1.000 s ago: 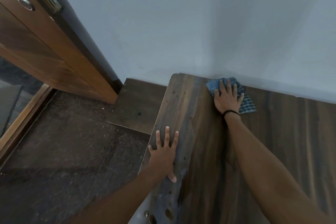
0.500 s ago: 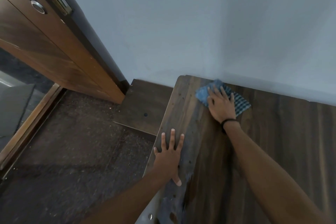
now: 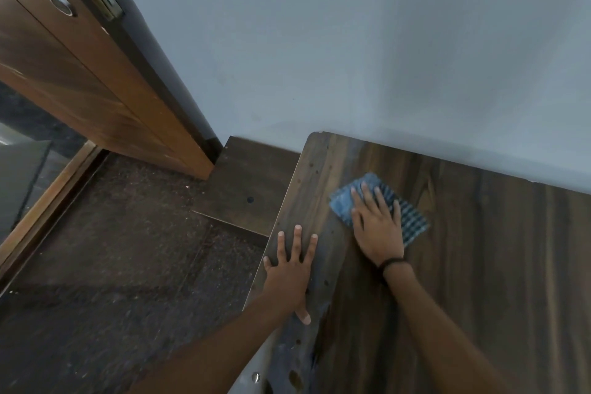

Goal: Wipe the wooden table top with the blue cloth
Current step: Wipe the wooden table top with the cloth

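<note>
The right hand (image 3: 377, 227) presses flat on the blue cloth (image 3: 412, 217), fingers straight. The left hand (image 3: 289, 269) rests flat, released, on the wooden table top (image 3: 495, 265). Unwiped surface lies right of the cloth.

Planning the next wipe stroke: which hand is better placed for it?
Right. The right hand lies flat on the blue cloth; the left hand only rests on the bare table top near its edge.

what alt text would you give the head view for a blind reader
A person's right hand presses a blue cloth flat on a dark wooden table top near its far left corner. The left hand rests flat at the table's left edge.
</note>
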